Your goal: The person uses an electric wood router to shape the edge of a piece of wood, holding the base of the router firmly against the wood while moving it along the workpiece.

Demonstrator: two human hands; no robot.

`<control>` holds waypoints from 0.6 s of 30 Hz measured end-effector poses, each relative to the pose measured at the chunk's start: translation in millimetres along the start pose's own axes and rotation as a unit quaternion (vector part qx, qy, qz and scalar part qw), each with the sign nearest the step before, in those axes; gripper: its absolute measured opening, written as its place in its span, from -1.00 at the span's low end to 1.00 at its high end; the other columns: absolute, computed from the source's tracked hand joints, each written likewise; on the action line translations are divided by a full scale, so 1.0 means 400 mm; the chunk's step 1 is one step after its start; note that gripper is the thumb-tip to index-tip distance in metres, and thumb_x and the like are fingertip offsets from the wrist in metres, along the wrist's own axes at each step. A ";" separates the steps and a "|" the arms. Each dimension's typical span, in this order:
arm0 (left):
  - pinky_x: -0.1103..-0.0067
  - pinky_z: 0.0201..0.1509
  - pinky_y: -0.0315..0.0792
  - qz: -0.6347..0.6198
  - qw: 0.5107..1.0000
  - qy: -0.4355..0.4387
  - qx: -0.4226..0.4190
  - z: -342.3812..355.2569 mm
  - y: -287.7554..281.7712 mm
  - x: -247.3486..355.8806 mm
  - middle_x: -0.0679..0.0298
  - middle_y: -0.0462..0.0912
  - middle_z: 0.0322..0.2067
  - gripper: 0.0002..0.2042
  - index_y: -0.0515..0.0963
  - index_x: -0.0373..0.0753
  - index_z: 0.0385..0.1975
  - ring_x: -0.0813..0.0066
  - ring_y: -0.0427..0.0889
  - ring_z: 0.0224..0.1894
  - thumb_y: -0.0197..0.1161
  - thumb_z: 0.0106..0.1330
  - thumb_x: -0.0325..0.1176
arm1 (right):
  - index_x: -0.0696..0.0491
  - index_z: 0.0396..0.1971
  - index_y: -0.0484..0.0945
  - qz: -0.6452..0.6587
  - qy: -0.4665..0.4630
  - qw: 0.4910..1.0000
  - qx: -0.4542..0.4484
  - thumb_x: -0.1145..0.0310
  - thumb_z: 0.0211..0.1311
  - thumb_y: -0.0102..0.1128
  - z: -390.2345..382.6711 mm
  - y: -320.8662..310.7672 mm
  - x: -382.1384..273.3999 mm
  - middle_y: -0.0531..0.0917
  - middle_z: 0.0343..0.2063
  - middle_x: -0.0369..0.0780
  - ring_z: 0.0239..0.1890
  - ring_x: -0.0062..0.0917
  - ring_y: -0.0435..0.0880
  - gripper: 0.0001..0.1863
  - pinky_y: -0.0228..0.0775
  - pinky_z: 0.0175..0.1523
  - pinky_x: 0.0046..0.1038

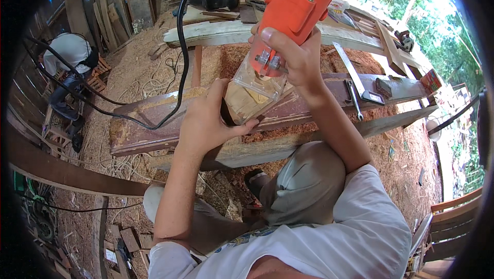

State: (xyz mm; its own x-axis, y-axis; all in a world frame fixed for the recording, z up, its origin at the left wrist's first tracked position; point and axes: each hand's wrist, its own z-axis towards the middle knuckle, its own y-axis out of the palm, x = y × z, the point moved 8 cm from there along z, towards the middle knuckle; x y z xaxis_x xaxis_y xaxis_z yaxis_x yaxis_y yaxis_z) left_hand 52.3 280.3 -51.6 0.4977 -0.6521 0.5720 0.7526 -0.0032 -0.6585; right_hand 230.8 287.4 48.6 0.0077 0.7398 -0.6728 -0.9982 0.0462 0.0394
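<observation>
My right hand (298,58) is wrapped round the lower body of an orange trim router (292,9), its thumb across the front. The router's clear plastic base (254,84) rests on the top of a light wooden block (241,105). With fingers on its far left side and thumb along its near edge, my left hand (201,119) grips that block above a brown plank (164,122). The bit under the router is partly hidden by the base and its guard.
On the plank to the right lie a metal square (355,73), a wrench (353,99) and a small dark wood block (383,87). A black cable (181,47) loops at left. Another person (69,58) bends over at far left. Sawdust and ropes cover the floor.
</observation>
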 end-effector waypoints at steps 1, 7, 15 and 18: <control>0.23 0.00 0.60 -0.002 1.000 0.007 0.007 -0.001 -0.003 0.002 -0.09 0.73 -0.14 -0.13 0.48 -0.32 0.13 -0.13 0.75 -0.07 0.71 -0.15 0.06 | 0.21 -0.02 0.63 0.000 0.000 1.000 0.000 0.44 0.18 0.43 -0.001 0.003 -0.007 0.72 -0.48 -0.31 -0.45 -0.71 0.67 -0.63 0.53 -0.28 -0.56; 0.22 -0.01 0.61 0.005 1.000 0.013 0.011 -0.001 -0.003 0.003 -0.10 0.73 -0.15 -0.13 0.49 -0.32 0.11 -0.13 0.75 -0.08 0.72 -0.16 0.06 | 0.21 0.00 0.63 -0.010 -0.001 1.000 0.006 0.46 0.20 0.41 0.000 0.004 -0.005 0.72 -0.48 -0.30 -0.45 -0.71 0.67 -0.64 0.53 -0.29 -0.56; 0.15 0.01 0.60 0.017 1.000 0.013 -0.002 -0.002 -0.005 0.001 -0.17 0.71 -0.14 -0.10 0.43 -0.35 0.17 -0.20 0.71 -0.06 0.65 -0.07 0.14 | 0.19 0.06 0.63 -0.018 0.016 1.000 -0.005 0.44 0.19 0.42 0.002 0.011 -0.002 0.72 -0.47 -0.31 -0.44 -0.72 0.66 -0.58 0.53 -0.29 -0.56; 0.14 0.01 0.59 0.011 1.000 0.012 -0.002 -0.004 -0.007 0.007 -0.17 0.71 -0.15 -0.10 0.43 -0.35 0.17 -0.20 0.71 -0.06 0.66 -0.08 0.13 | 0.19 0.10 0.62 0.007 0.046 0.999 -0.008 0.44 0.19 0.42 -0.003 0.018 -0.004 0.72 -0.45 -0.31 -0.44 -0.72 0.65 -0.55 0.53 -0.28 -0.56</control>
State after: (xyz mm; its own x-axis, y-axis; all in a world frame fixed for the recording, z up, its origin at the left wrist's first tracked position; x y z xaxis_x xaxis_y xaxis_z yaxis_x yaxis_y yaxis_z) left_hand 50.9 277.3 -49.0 0.5044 -0.6696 0.5452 0.7397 0.0092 -0.6729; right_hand 223.5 285.6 48.9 -0.0105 0.6757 -0.7371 -0.9989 0.0261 0.0381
